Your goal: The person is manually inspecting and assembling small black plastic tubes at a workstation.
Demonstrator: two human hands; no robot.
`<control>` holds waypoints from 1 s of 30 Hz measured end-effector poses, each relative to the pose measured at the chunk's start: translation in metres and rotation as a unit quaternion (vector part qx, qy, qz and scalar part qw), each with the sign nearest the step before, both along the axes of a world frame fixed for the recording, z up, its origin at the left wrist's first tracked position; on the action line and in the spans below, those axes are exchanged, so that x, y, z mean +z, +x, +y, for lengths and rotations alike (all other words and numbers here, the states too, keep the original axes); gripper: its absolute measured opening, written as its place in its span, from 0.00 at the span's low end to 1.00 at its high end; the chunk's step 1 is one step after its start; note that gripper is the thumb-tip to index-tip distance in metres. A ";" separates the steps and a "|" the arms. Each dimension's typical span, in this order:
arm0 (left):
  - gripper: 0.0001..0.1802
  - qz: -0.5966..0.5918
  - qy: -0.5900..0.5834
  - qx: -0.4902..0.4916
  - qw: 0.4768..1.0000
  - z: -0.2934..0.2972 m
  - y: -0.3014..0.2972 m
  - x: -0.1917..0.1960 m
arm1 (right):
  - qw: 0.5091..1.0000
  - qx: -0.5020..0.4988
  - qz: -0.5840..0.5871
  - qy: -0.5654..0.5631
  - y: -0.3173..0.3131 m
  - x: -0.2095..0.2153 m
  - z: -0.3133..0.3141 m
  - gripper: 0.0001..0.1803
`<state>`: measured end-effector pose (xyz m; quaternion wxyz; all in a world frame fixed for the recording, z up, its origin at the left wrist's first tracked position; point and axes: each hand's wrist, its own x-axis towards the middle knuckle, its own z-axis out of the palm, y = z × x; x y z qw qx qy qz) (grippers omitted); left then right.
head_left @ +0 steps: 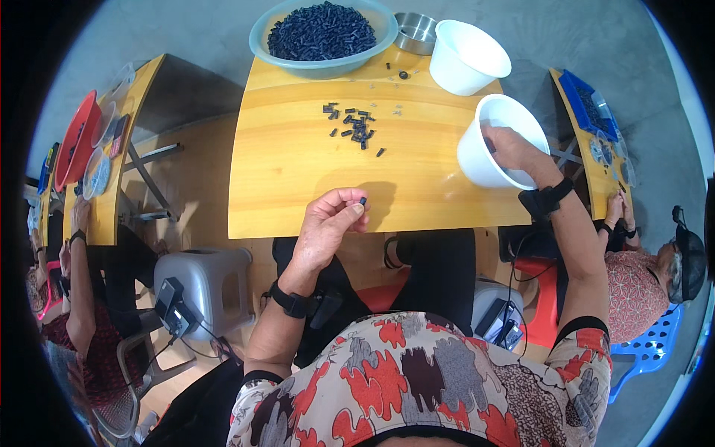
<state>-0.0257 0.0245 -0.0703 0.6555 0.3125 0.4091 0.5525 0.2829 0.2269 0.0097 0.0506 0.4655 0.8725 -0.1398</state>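
Left hand [333,217] raised over the near edge of the wooden table [298,179], palm turned up toward the camera, fingers curled, thumb and index tip pinched on one small black part [363,200]. Left forearm comes in from the lower edge, bent at the wrist, black wrist strap [292,302] on it. Right arm stretched forward and out to the right; right hand [514,149] dips into the nearer white tub [484,160], which tilts toward the person at the table's right edge. Fingers are down inside the tub, can't tell if they grip anything. Loose pile of black parts [356,127] sits mid-table, well apart from both hands. Big pale bowl [261,37] full of the same parts at the far edge, small metal dish [417,31] and second white tub [465,56] beside it.
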 end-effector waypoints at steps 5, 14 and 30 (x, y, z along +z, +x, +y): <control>0.09 -0.004 0.008 0.001 1.000 -0.001 0.000 -0.001 | 0.998 -0.029 -0.001 -0.053 -0.008 0.012 -0.003 0.08; 0.09 0.011 -0.009 -0.002 1.000 0.000 -0.001 0.000 | 0.978 -0.113 0.161 -0.065 -0.037 0.079 -0.024 0.06; 0.10 0.004 -0.001 -0.007 1.000 -0.001 -0.001 0.000 | 0.979 -0.015 0.204 0.021 -0.122 -0.045 -0.030 0.09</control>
